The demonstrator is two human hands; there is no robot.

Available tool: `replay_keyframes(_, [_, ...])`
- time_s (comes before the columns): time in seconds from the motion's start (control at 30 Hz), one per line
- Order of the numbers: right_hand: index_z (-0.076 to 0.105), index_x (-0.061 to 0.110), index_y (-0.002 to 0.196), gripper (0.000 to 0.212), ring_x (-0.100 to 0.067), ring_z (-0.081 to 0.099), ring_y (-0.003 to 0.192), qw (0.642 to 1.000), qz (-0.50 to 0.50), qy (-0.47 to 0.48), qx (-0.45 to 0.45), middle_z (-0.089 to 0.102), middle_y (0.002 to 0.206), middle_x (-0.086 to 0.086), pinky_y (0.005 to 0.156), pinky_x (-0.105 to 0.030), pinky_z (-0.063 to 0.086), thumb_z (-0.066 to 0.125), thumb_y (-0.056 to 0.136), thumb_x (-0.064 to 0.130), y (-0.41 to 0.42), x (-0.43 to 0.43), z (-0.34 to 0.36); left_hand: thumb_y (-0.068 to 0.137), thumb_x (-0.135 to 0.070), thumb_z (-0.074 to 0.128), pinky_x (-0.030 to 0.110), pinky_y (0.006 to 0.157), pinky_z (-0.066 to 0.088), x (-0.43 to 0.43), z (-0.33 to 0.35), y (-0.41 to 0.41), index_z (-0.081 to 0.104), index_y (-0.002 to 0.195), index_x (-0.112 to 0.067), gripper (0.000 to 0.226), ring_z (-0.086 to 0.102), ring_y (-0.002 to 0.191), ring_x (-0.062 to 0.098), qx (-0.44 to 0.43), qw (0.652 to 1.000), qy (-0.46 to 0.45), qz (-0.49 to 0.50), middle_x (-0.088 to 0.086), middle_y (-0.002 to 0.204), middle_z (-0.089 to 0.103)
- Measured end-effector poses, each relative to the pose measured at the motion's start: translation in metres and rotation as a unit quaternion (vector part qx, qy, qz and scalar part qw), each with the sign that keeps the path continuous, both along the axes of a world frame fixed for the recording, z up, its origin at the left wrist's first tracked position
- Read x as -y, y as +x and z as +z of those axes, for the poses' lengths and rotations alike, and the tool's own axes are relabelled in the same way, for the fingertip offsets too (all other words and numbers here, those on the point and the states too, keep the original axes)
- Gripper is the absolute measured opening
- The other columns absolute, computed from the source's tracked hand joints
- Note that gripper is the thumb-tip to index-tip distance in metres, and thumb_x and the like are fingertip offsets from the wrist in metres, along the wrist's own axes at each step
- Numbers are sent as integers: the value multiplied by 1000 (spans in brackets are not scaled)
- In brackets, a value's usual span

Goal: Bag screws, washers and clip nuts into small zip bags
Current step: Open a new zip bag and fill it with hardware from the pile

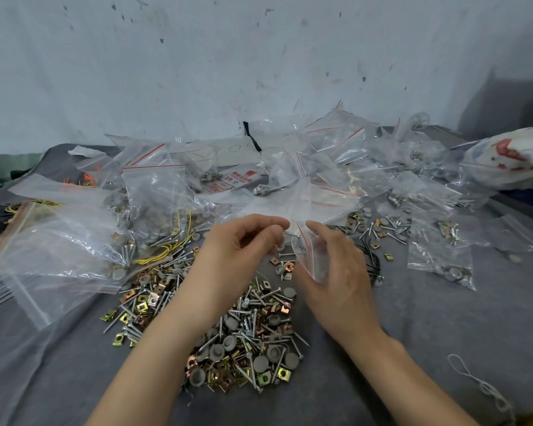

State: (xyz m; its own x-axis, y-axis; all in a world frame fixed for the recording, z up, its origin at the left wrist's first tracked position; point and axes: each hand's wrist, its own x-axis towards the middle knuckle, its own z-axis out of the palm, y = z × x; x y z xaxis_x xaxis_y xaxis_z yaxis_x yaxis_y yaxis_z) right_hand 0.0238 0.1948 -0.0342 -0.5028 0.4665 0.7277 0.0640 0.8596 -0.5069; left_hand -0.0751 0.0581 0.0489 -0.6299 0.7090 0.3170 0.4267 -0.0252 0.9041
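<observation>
Grey-clothed bench (443, 333) holds several filled bags (440, 265) at the back, yet a big loose pile of screws, washers and clip nuts (246, 336) waits, above which fingers of the right hand (330, 265) grip a small zip bag (305, 253) while fingers of the left hand (243, 241) pinch a screw (291, 237) at its mouth.

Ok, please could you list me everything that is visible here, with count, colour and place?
hardware pile: many; silver screws, grey washers, gold clip nuts; centre.
small zip bag: one, clear, red strip, held above pile.
screw: one, silver, at that bag's mouth.
filled bags: several, clear, right.
empty bags: heap, clear, back.
large bag: one, clear, left.
wire: some, yellow, left of pile.
string: one, white, near right.
cloth: one, grey, under everything.
left hand: one, pinches the screw.
right hand: one, holds the small zip bag.
</observation>
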Motion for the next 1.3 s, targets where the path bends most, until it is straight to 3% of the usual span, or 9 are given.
replay_keyframes(0.17, [49, 20, 139, 60, 8, 39, 102, 1000, -5, -15, -5, 48, 109, 17, 96, -18, 29, 58, 86, 47, 0, 1, 0, 94, -23, 65, 10, 68, 46, -8, -6, 9, 73, 98, -34, 15, 63, 76, -2, -81, 995, -56, 14, -20, 83, 71])
replay_keyframes(0.3, [49, 18, 139, 62, 1, 45, 101, 1000, 2, -13, 5, 54, 107, 9, 95, -19, 29, 60, 85, 46, 1, 0, 1, 95, -24, 63, 4, 68, 40, -11, -9, 9, 73, 101, -30, 13, 60, 81, -7, -148, 985, -66, 65, -20, 89, 69])
replay_keyframes(0.53, [52, 13, 136, 56, -14, 53, 111, 1000, -7, 6, 0, 63, 120, -1, 98, -25, 34, 71, 86, 31, 0, -1, 0, 95, -24, 62, 8, 74, 43, -16, -9, 17, 69, 103, -39, 18, 61, 90, -5, -137, 989, -57, -20, -20, 96, 68])
replay_keyframes(0.7, [49, 19, 138, 54, -9, 51, 104, 1000, -7, -9, -1, 56, 110, 9, 93, -22, 33, 60, 91, 43, 1, -3, -1, 98, -24, 58, 10, 72, 48, -13, -7, 11, 62, 115, -38, 22, 64, 92, 0, -82, 996, -13, -8, -15, 98, 69])
replay_keyframes(0.8, [49, 20, 137, 55, -5, 48, 99, 1000, -6, -11, -10, 46, 106, 16, 91, -24, 35, 59, 89, 44, 0, -4, -3, 99, -27, 55, 8, 70, 48, -8, -12, 0, 61, 118, -35, 22, 62, 88, -5, -95, 993, -63, 27, -19, 94, 66])
replay_keyframes(0.9, [49, 21, 137, 53, -3, 47, 101, 1000, -8, -15, -16, 45, 107, 19, 93, -27, 37, 56, 90, 45, 0, -5, -4, 100, -31, 52, 8, 77, 47, -1, -21, -8, 62, 121, -29, 23, 60, 89, -7, -172, 963, -203, 33, -20, 99, 64])
replay_keyframes(1.0, [47, 24, 137, 52, 2, 43, 105, 999, -7, -27, -29, 41, 111, 25, 96, -32, 39, 55, 90, 45, -2, -7, -4, 102, -38, 44, 32, 100, 42, 2, -30, -10, 62, 117, -32, 24, 56, 107, 8, -300, 893, -332, 41, -14, 112, 63])
replay_keyframes(1.17, [48, 26, 137, 54, -3, 50, 103, 1000, -6, -19, -20, 42, 108, 24, 96, -32, 41, 57, 87, 45, -2, -8, -6, 102, -46, 37, 38, 110, 28, 3, -37, -8, 61, 113, -30, 31, 46, 119, 17, -367, 827, -423, 53, -9, 119, 55])
replay_keyframes(1.3, [47, 28, 137, 56, -6, 52, 102, 1000, -8, -16, -13, 44, 108, 24, 95, -32, 41, 58, 86, 45, -1, -8, -7, 100, -51, 39, 39, 110, 29, 0, -39, -4, 61, 117, -33, 34, 44, 123, 20, -375, 806, -456, 36, -6, 126, 54])
